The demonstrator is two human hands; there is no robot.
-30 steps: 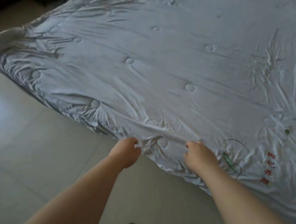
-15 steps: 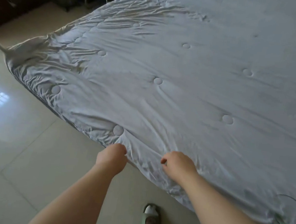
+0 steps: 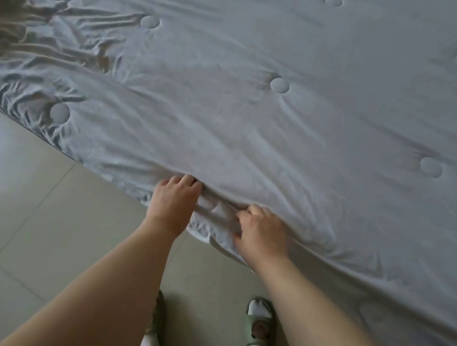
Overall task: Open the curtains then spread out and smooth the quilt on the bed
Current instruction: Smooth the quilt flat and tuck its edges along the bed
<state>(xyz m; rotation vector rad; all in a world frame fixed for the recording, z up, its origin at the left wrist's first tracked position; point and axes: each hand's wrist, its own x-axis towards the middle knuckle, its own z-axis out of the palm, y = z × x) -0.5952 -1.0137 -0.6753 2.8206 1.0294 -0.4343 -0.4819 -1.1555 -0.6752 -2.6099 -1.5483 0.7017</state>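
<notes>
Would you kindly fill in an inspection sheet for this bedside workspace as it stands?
Surface: bed hidden under the white tufted quilt.
Job's things: quilt spread out, wrinkled at the far left, near edge bunched; curtains not in view.
Clutter: nothing seen.
Grippers: left hand and right hand both grip the quilt's near edge.
Cables: nothing seen.
Surroundings: beige tiled floor; green sandals over white socks.
</notes>
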